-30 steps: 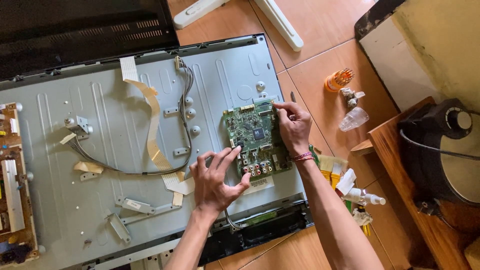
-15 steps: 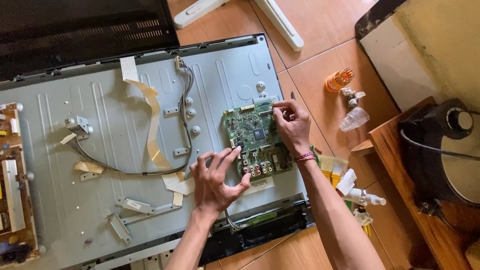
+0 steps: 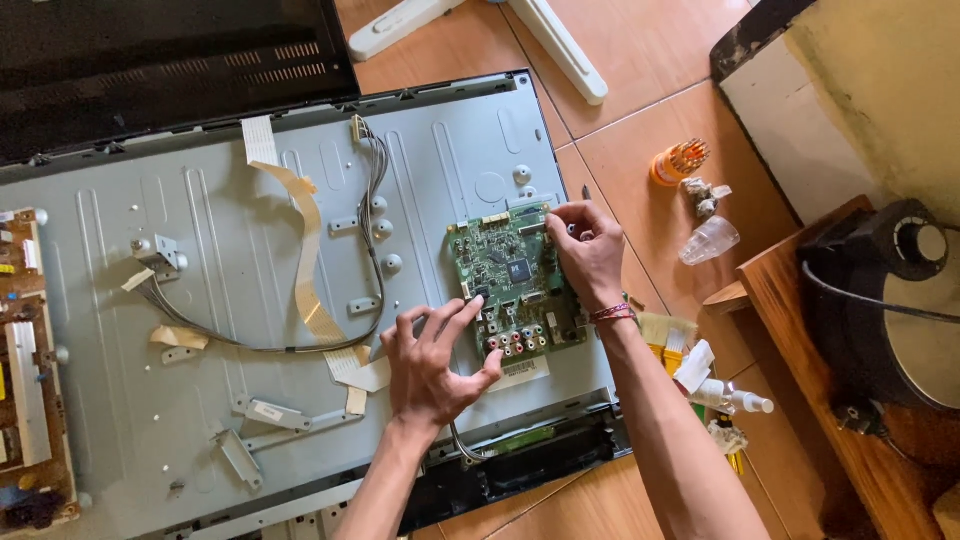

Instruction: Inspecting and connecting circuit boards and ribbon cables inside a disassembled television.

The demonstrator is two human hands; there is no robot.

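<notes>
Centrally placed, slightly toward four o'clock on the grey metal back panel (image 3: 200, 400): green circuit board (image 3: 515, 290), lying flat, coloured round sockets along its six o'clock edge. Left hand (image 3: 435, 365) at the board's seven o'clock corner, fingers (image 3: 450, 325) spread and released, tips touching the board's edge, grasping nothing. Right hand (image 3: 590, 250) at the board's two o'clock corner, thumb and forefinger pinched together on something small at the edge; too small to tell what. Red thread band (image 3: 612, 314) on the right wrist. At nine o'clock of the board, grey wire bundle (image 3: 375, 200) and tan ribbon cable (image 3: 305, 250) looping across the panel. At three o'clock, on the tiled floor (image 3: 640, 140), orange holder of screwdriver bits (image 3: 678, 163) and clear plastic cap (image 3: 708, 240).
</notes>
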